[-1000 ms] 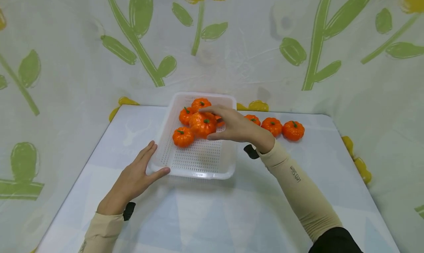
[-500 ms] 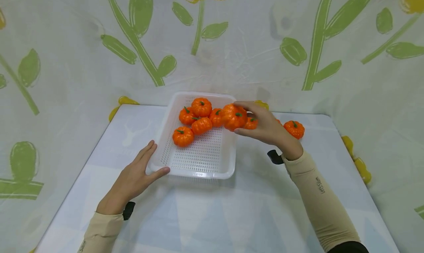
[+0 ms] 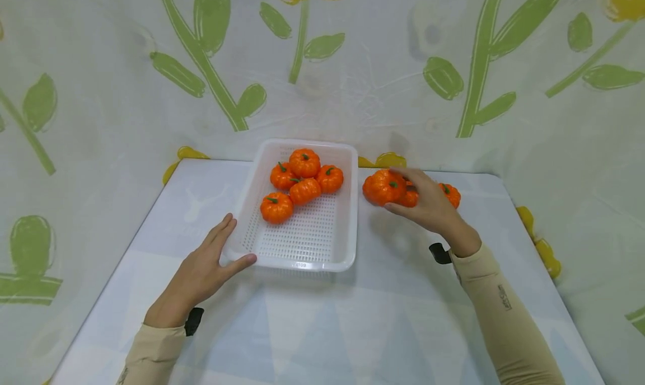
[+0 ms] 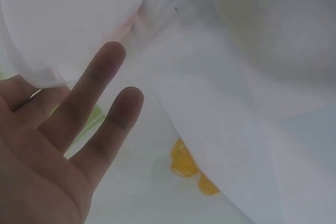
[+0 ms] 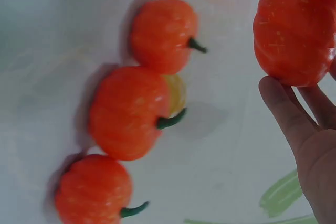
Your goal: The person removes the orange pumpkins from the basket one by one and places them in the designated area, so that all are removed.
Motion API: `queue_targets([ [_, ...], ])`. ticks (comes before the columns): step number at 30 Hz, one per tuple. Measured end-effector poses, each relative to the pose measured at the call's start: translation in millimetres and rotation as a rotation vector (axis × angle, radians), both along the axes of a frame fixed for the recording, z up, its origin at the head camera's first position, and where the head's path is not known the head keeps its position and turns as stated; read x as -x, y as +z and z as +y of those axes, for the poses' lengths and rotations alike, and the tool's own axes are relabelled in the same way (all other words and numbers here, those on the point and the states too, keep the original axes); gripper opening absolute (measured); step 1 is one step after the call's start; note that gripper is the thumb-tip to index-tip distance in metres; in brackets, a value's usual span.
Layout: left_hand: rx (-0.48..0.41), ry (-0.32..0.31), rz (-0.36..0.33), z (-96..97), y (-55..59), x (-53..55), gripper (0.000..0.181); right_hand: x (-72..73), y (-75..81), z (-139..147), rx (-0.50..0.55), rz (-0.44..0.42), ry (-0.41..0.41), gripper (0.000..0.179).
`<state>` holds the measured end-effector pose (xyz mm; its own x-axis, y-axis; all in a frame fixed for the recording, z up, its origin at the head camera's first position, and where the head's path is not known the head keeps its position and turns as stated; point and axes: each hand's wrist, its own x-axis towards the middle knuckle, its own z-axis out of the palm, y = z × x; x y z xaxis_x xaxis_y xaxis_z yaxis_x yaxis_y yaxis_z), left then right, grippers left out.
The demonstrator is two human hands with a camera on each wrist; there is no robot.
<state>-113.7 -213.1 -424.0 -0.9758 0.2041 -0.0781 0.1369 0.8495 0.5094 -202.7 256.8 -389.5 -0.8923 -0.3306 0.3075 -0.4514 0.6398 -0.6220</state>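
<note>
My right hand (image 3: 430, 203) holds a large orange pumpkin (image 3: 384, 187) between thumb and fingers. In the right wrist view that pumpkin (image 5: 296, 30) is raised off the table, beside a row of three smaller pumpkins (image 5: 128, 114) with green stems. From the head view the held pumpkin and the hand partly cover this row. A white perforated plastic basket (image 3: 294, 264) stands left of it, with several small pumpkins (image 3: 304, 163) inside. At the basket's near left corner rests my left hand (image 3: 199, 273), fingers spread and straight, thumb against the rim.
The basket and the pumpkin row stand toward the back of a pale patterned table (image 3: 302, 329). Directly behind the table hangs a curtain-like backdrop (image 3: 373, 94) with green stems and yellow flowers.
My right hand has carried the large pumpkin out from above the basket, rightward to the row of small pumpkins. My left hand has stayed at the basket's corner.
</note>
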Motion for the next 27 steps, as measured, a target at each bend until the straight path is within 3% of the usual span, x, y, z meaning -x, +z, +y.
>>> queue_targets([
  [7,-0.001,-0.002,0.006,0.0,-1.1,-0.1,0.104,-1.6,-25.6,16,-0.065,-0.007,-0.077,0.075],
  [13,-0.004,-0.003,0.014,-0.8,-1.9,0.5,0.103,-3.3,-44.8,22,-0.065,-0.032,-0.094,0.074],
  [20,-0.012,-0.005,0.012,-1.0,-3.2,0.9,0.102,-4.9,-59.6,22,-0.097,-0.139,-0.154,0.077],
  [27,-0.015,-0.008,0.013,-1.3,-3.9,0.4,0.101,-3.9,-67.5,19,-0.12,-0.187,-0.172,0.079],
])
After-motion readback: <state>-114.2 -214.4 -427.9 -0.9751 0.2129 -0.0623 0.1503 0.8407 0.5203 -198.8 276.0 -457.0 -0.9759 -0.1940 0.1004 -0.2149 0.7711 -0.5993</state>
